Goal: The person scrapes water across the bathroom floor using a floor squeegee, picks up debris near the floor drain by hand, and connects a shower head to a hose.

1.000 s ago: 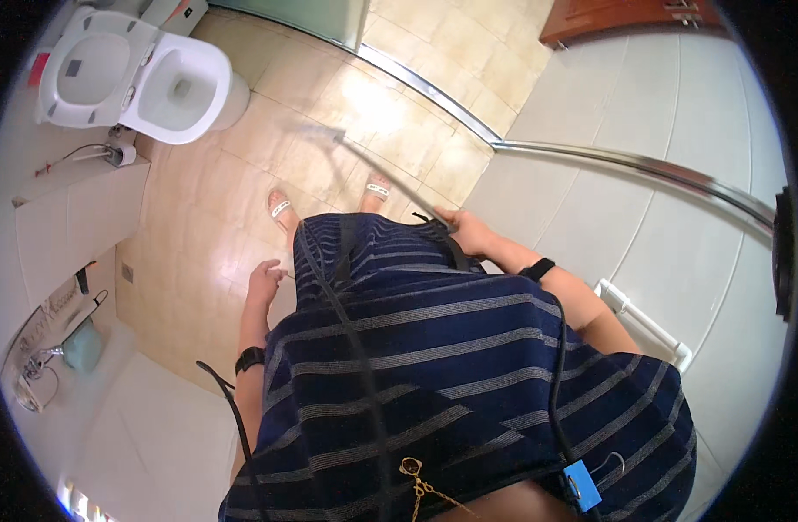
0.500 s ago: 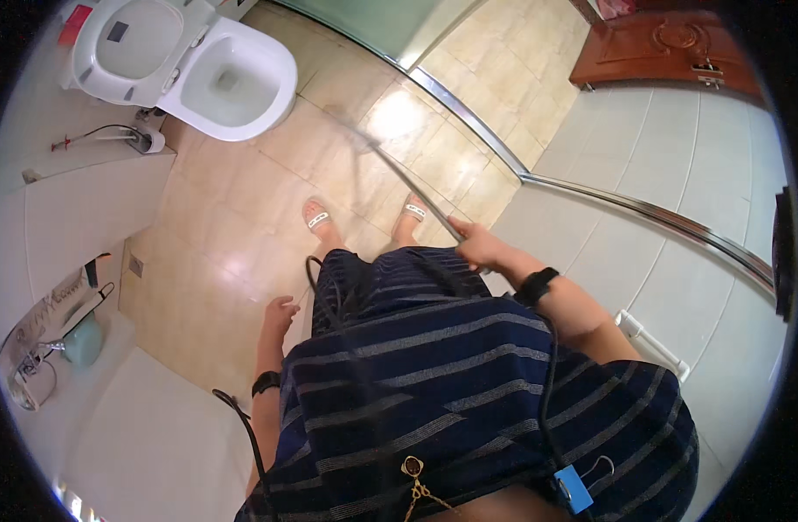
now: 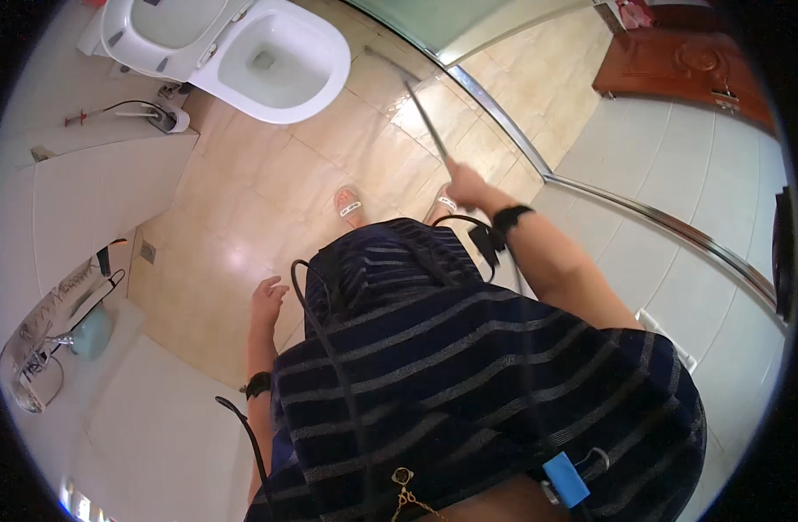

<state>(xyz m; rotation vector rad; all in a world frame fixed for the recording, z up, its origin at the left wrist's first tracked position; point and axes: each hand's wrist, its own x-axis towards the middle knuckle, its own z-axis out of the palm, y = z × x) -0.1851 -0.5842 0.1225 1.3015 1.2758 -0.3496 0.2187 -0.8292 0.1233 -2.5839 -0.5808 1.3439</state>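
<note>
Clamping the right hand [image 3: 470, 185] round the near end of a pole [image 3: 427, 119], above a tiled floor [image 3: 286, 174]. Leaving the left hand [image 3: 268, 300] empty and loosely spread beside a striped dress [image 3: 434, 339], well apart from the right one. Slanting up and leftward from the grip, to end over the floor between the toilet [image 3: 286, 113] and the glass [image 3: 408, 22]. Looking under way rather than finished, judging by the firm hold and the far end out over the floor. Showing glints and specks [image 3: 403, 103] (droplets, perhaps) just below that end, a possible sign of a patch already gone over. Offering no proof of how much is done elsewhere, with the wide stretch from toilet to drain [image 3: 147, 252] impossible to rate from this view; likely leaving more to cover. Appearing slim, straight and dull grey along the visible length, with no bend in sight. Fading at the far end into a dark, streaky head [image 3: 388, 64], too blurred to tell its shape, or whether touching the floor or just above.
</note>
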